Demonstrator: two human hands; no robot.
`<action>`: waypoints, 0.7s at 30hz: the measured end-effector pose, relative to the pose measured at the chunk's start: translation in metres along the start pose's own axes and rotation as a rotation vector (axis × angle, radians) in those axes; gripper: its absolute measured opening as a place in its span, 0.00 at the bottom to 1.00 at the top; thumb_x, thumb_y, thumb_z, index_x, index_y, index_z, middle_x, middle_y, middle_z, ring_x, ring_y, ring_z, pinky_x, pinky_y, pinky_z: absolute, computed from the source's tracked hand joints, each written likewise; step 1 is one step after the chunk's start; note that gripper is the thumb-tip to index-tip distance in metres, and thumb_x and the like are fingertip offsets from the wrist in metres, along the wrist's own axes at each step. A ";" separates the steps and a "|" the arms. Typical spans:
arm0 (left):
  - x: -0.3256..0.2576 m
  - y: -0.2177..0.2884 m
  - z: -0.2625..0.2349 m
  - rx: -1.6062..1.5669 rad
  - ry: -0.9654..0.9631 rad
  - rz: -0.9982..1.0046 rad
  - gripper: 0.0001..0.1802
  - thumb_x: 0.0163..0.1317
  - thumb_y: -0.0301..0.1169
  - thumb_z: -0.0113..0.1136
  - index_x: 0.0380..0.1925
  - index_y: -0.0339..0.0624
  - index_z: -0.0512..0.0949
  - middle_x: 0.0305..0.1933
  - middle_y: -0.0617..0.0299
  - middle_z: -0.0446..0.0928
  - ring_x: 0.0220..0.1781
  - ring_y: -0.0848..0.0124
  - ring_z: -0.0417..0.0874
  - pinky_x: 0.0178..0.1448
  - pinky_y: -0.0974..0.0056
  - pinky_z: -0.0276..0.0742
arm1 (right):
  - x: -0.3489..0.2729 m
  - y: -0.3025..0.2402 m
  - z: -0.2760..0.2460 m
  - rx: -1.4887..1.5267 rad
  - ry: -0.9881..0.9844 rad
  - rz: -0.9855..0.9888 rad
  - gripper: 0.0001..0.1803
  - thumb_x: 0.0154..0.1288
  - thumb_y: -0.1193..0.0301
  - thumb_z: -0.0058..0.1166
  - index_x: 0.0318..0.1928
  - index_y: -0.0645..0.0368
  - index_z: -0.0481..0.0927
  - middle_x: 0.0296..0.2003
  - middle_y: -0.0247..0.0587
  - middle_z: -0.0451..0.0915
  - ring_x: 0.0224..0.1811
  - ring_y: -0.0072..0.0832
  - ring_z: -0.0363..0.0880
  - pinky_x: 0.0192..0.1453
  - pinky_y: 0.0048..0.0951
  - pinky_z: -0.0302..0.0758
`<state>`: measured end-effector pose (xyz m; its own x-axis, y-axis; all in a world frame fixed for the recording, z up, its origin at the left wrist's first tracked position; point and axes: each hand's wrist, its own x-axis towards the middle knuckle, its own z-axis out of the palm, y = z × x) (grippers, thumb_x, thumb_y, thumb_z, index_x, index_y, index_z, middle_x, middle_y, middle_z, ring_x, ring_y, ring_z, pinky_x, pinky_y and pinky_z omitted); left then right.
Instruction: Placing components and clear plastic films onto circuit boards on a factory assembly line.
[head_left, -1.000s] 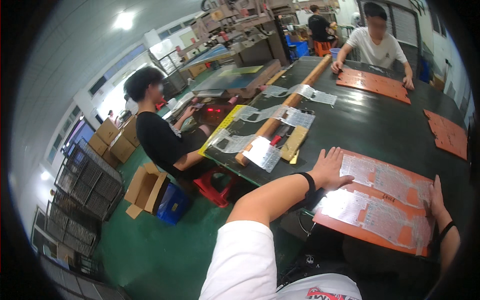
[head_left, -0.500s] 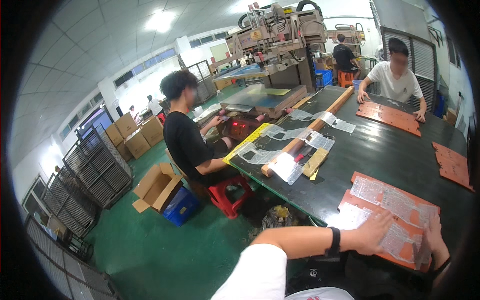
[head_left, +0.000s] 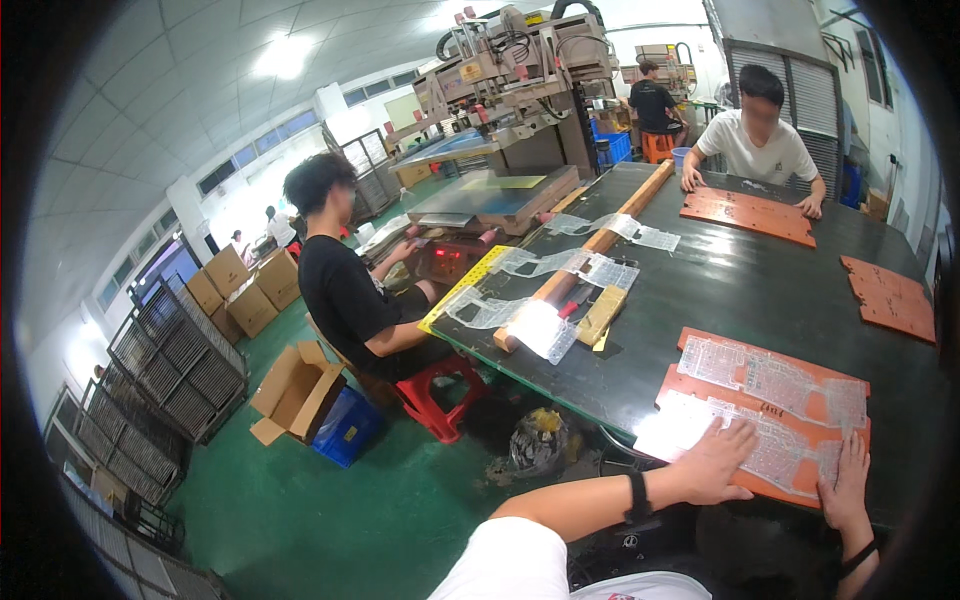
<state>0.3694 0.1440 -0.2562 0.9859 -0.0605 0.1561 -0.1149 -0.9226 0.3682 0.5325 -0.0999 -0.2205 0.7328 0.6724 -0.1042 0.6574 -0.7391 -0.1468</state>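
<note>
An orange board [head_left: 752, 412] lies at the table's near right edge, with two clear printed plastic sheets on it. The farther sheet [head_left: 770, 374] reaches the board's right side. Across the near half lies the other sheet [head_left: 765, 440], its left end washed out by glare. My left hand [head_left: 712, 466] rests flat on that near sheet, fingers spread. At the board's right edge, my right hand [head_left: 848, 480] touches the near sheet's end with its fingers stretched out. Neither hand grips anything.
A wooden bar [head_left: 600, 240] crosses the dark table [head_left: 720, 285], with several clear sheets draped over it. Beside it lies a tan block [head_left: 603, 315]. Across the table a person in white holds another orange board [head_left: 745, 215]; a third board [head_left: 888, 303] lies right.
My left hand has slid left and back across the near sheet. The sheet's right end, raised by my right hand before, now lies flatter. The whole view has shifted a little.
</note>
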 end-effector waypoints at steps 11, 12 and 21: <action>-0.063 -0.055 -0.026 0.236 0.100 -0.128 0.48 0.53 0.57 0.53 0.61 0.26 0.56 0.66 0.40 0.55 0.70 0.51 0.53 0.66 0.45 0.52 | 0.002 0.004 0.001 0.000 -0.007 0.009 0.44 0.53 0.62 0.45 0.67 0.67 0.44 0.69 0.55 0.41 0.72 0.47 0.34 0.73 0.45 0.29; -0.063 -0.055 -0.027 0.228 0.113 -0.114 0.48 0.53 0.57 0.53 0.60 0.26 0.56 0.66 0.40 0.55 0.70 0.51 0.53 0.66 0.45 0.52 | 0.003 0.011 0.005 -0.014 0.002 -0.003 0.44 0.53 0.61 0.44 0.67 0.67 0.44 0.69 0.56 0.41 0.72 0.48 0.34 0.73 0.45 0.29; -0.063 -0.061 -0.021 0.173 0.173 -0.086 0.47 0.52 0.57 0.54 0.59 0.26 0.58 0.65 0.41 0.56 0.70 0.51 0.53 0.66 0.44 0.51 | 0.003 -0.001 -0.002 -0.030 -0.031 0.060 0.44 0.54 0.60 0.42 0.68 0.65 0.43 0.69 0.54 0.40 0.73 0.46 0.33 0.73 0.44 0.29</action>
<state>0.3115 0.2121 -0.2689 0.9538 0.0730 0.2915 0.0052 -0.9739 0.2270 0.5339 -0.0969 -0.2190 0.7653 0.6278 -0.1424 0.6180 -0.7784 -0.1101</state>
